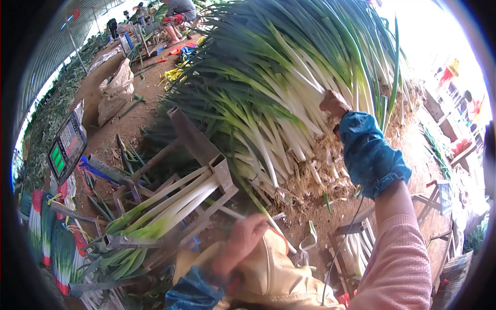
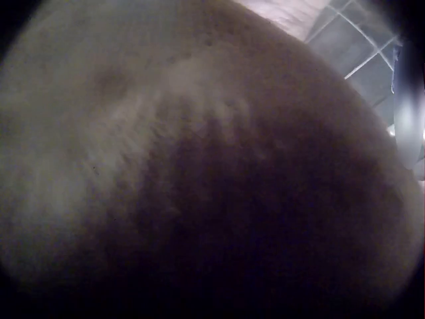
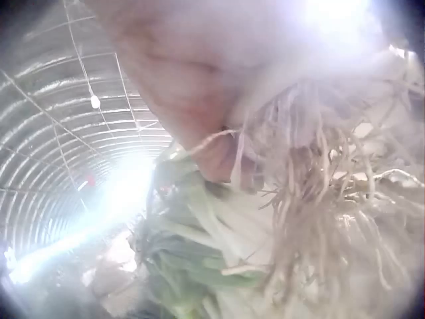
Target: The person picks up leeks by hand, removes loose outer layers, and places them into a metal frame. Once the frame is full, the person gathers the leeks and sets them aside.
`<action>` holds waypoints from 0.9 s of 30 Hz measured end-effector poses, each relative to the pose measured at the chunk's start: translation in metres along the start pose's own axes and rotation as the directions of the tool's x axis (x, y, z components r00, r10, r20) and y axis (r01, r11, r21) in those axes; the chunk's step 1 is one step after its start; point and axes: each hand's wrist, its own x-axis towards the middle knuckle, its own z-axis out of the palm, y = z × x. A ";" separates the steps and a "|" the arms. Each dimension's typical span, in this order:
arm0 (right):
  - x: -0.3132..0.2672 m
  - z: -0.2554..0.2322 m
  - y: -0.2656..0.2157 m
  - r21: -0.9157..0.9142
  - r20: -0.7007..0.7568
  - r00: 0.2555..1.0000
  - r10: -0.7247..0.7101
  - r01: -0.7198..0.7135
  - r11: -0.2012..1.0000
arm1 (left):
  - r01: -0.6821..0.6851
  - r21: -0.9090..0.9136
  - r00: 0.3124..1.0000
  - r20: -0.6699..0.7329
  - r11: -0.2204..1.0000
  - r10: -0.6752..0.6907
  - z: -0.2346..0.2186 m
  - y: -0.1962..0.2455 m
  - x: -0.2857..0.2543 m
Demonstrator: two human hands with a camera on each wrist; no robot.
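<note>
A large heap of leeks (image 1: 289, 82) fills the middle of the head view, green leaves away from me and roots toward me. My right hand (image 1: 335, 105) reaches to its root side and grips a leek. In the right wrist view, the fingers (image 3: 219, 156) curl at a white stem with hanging roots (image 3: 312, 153). My left hand (image 1: 243, 240) is blurred above my lap, bent at the knuckles. A single leek (image 1: 281, 235) slants past its fingertips; I cannot tell whether they pinch it. Skin or cloth covers most of the left wrist view.
A metal frame (image 1: 221, 173) on the left cradles several leeks (image 1: 181, 209). Beside it stands a scale display (image 1: 67, 147). Taped leek bundles (image 1: 64, 248) are at far left. A sack (image 1: 116, 88) rests on the soil, and a seated person (image 1: 178, 15) is behind. A cable (image 1: 343, 237) hangs by my right arm.
</note>
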 end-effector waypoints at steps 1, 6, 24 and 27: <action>-0.001 -0.003 -0.002 0.063 0.033 0.999 -0.043 0.040 0.997 | 0.000 -0.014 1.000 -0.003 1.000 0.000 -0.001 0.001 0.001; -0.042 -0.036 -0.004 0.231 0.098 0.716 -0.691 0.659 0.716 | 0.072 -0.374 0.997 0.002 0.924 -0.077 0.000 -0.002 0.023; -0.255 -0.052 -0.044 0.180 0.087 0.678 -0.729 0.710 0.681 | 0.112 -0.932 0.993 0.114 0.344 -0.013 0.126 0.061 0.091; -0.245 -0.019 -0.028 0.218 -0.067 0.686 -0.725 0.719 0.660 | -0.268 -0.709 0.954 -0.102 0.652 0.282 0.147 0.028 0.105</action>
